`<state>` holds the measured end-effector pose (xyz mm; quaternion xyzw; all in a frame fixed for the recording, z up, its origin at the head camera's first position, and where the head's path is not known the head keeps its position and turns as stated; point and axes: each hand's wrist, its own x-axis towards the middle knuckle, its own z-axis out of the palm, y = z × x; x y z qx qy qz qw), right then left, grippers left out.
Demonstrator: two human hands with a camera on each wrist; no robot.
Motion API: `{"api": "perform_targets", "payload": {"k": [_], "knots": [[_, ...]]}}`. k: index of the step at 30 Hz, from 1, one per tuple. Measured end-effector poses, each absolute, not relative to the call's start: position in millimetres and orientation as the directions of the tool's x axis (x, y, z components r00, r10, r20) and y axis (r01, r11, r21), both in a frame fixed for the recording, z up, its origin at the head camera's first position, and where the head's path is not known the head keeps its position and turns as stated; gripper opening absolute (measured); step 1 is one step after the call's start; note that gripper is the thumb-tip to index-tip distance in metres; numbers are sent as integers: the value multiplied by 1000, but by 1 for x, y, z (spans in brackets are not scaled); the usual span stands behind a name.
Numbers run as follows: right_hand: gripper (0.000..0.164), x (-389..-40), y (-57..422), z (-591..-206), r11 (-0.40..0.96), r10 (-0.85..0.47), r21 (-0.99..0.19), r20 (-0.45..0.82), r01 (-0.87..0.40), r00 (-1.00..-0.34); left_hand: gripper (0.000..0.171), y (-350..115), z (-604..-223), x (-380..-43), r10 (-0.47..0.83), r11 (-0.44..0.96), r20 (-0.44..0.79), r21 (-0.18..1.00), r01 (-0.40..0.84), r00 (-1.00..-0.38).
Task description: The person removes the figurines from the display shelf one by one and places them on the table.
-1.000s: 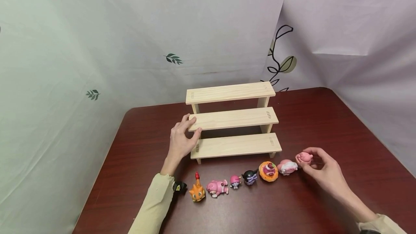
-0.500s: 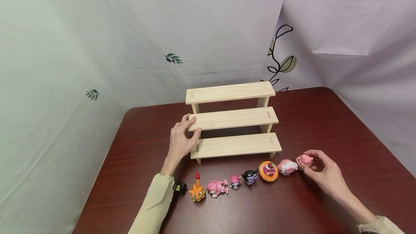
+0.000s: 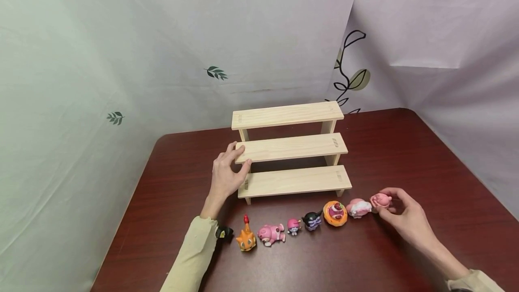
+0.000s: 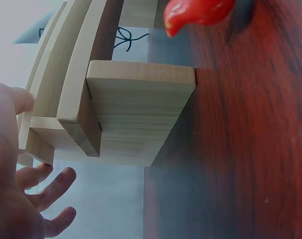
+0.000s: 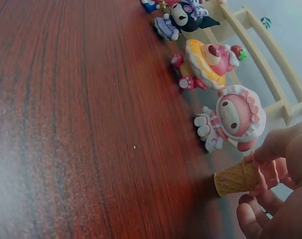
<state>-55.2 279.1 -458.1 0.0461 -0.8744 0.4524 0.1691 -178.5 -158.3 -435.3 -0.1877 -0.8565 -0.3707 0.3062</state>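
My left hand (image 3: 225, 175) holds the left end of the middle step of a three-tier wooden display stand (image 3: 296, 147), thumb at the front edge, fingers toward the back. In the left wrist view the stand's side panel (image 4: 138, 104) rises beside that hand. At the right end of a row of figurines, my right hand (image 3: 411, 220) pinches a toy ice cream cone (image 5: 236, 180) by its pink top. The cone stands upright on or very near the table. Next to it sits a pink figurine in a white frilled bonnet (image 5: 235, 117).
Leftward along the row come an orange donut figurine (image 3: 335, 213), a black-and-purple one (image 3: 311, 221), a small pink-capped one (image 3: 293, 226), a pink bear (image 3: 271, 234) and an orange figurine with a red-tipped tail (image 3: 246, 239). A dark item (image 3: 224, 233) lies by the left sleeve.
My right hand has lowered slightly, with the toy ice cream cone in its fingers. The left hand and the stand have stayed in place.
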Motion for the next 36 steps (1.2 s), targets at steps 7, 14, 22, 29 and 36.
{"api": "perform_targets", "payload": {"k": [7,14,22,29,36], "knots": [[42,-56,280,-458,595,68,-773,321,-220,-945,41,-158,-434,-178,95,652,662,522,549,-743],[43,-57,279,-458,583,66,-782,316,-220,-947,42,-159,-434,-177,93,653,668,519,552,-738],[53,-51,283,-452,592,65,-795,212,-133,-975,43,-158,-436,-175,88,660,661,522,541,-745],[53,-43,309,-431,671,63,-740,106,-37,-992,56,-160,-439,-167,109,656,579,569,496,-808],[56,-41,304,-409,759,75,-639,276,-124,-958,67,-177,-415,-131,102,763,495,517,387,-863]]}}
